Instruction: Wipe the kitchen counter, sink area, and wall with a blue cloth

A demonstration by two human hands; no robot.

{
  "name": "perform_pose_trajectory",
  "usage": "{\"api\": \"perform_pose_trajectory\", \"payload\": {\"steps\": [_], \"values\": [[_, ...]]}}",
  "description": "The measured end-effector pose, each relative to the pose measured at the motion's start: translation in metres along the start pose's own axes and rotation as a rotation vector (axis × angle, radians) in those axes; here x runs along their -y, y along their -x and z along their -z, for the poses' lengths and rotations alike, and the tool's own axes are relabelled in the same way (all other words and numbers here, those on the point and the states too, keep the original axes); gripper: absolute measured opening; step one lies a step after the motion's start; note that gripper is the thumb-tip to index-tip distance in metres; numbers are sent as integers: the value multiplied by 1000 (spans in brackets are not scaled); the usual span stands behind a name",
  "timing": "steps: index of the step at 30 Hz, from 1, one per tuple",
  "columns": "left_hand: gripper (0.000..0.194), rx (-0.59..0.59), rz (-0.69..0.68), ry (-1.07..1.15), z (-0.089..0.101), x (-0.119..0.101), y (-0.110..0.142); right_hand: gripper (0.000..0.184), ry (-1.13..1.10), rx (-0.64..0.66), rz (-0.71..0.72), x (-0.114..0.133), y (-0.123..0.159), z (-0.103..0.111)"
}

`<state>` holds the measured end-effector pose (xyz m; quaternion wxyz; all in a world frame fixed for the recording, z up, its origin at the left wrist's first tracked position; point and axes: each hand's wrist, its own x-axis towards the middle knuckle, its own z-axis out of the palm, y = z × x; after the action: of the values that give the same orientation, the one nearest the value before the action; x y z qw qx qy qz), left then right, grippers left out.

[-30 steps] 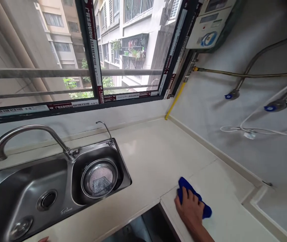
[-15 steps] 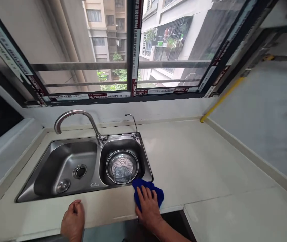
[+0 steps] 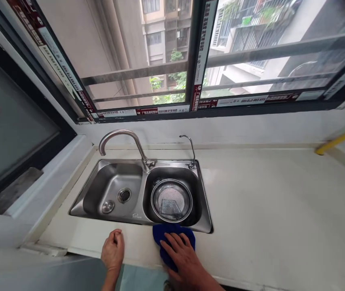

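My right hand lies spread over a blue cloth, pressing it onto the pale countertop in front of the right sink bowl. The cloth's upper edge touches the sink's front rim. My left hand is curled into a loose fist at the counter's front edge, with nothing visible in it. Behind both hands is the steel double sink. Its right bowl contains a round metal strainer basin, with a greyish, clear-looking packet inside. A small round metal drain piece sits in the left bowl.
A curved faucet rises behind the sink, and a thin second tap stands at its back right. The countertop stretches to the right towards a yellow pipe. A dark-framed window spans the back.
My right hand has slid the blue cloth leftward along the sink's front rim, away from its right corner. The view has turned left. My left hand stays curled in about the same place.
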<state>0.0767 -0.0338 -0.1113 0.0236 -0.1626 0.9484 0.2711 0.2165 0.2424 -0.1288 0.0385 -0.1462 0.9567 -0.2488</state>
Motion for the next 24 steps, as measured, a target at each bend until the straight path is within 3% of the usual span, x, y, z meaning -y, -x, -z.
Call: {"api": "perform_pose_trajectory", "payload": {"steps": [8,14,22,24], "values": [[34,-104,-18,65,-7,8,4,91,-28,-75,253,-16,-2,5],[39,-158,-67,209,-18,24,8,85,-6,-28,317,-18,-19,1],[47,-114,-149,439,-19,28,16,80,70,-5,244,56,-117,-42],[52,-61,-80,594,-15,39,19,76,93,-11,258,74,-141,-53]]}}
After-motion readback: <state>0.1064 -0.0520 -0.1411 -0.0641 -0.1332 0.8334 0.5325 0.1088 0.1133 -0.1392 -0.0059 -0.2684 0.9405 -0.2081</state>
